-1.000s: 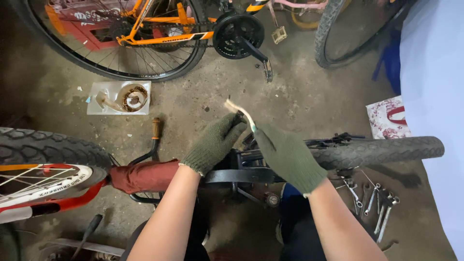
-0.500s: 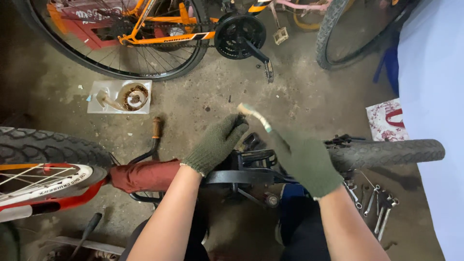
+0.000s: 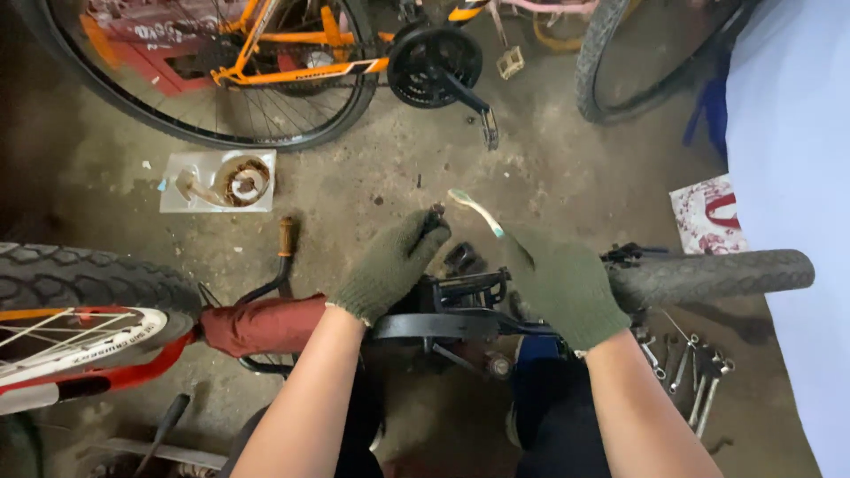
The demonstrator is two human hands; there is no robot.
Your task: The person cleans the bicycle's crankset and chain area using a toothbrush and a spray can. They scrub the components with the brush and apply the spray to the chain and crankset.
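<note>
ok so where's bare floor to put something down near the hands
Bare concrete lies ahead of the hands, between the white tray, the orange bike's crank and the red-and-white sheet. Another patch sits left of the tray. It is crowded by the right hand, where wrenches lie under the black tyre.
</note>
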